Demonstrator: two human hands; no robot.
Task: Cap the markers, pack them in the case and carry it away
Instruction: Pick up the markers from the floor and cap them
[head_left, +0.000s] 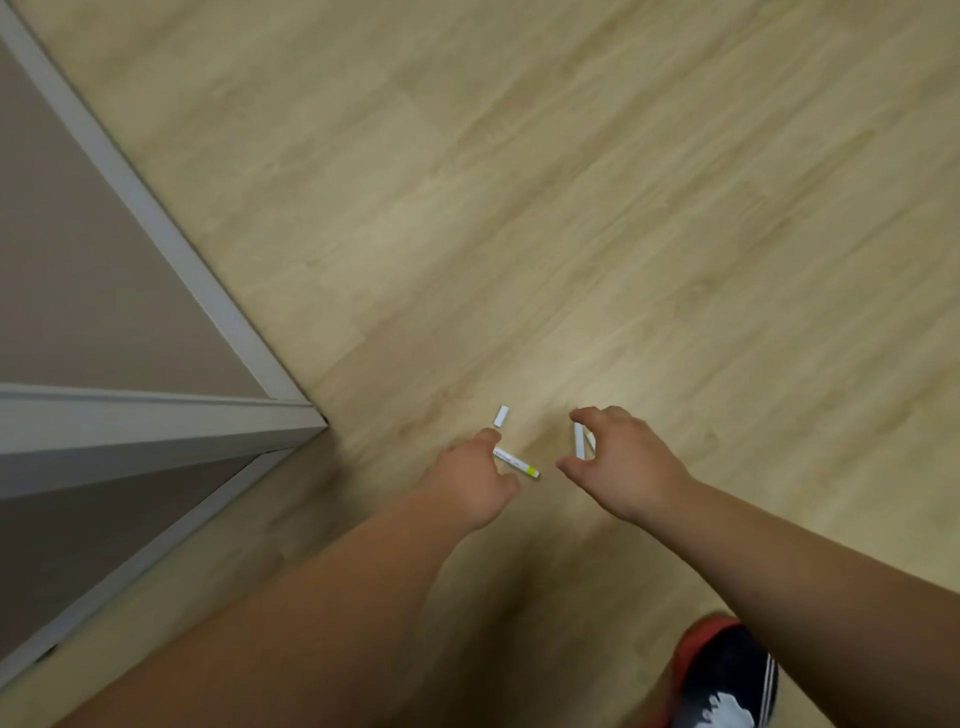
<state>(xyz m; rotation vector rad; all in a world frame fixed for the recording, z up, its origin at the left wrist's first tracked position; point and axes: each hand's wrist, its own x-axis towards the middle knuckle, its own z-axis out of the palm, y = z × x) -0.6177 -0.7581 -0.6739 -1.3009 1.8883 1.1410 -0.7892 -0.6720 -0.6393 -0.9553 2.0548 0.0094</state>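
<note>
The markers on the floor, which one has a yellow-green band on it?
The marker lying by the left hand; it shows a yellow-green band near its end. The two markers under the right hand look plain white.

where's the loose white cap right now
In the head view the white cap lies on the wood floor, just beyond the left hand and the yellow-tipped marker, apart from both.

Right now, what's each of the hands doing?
Left hand: on the yellow-tipped marker; grip cannot be told.
Right hand: open, holding nothing.
</note>
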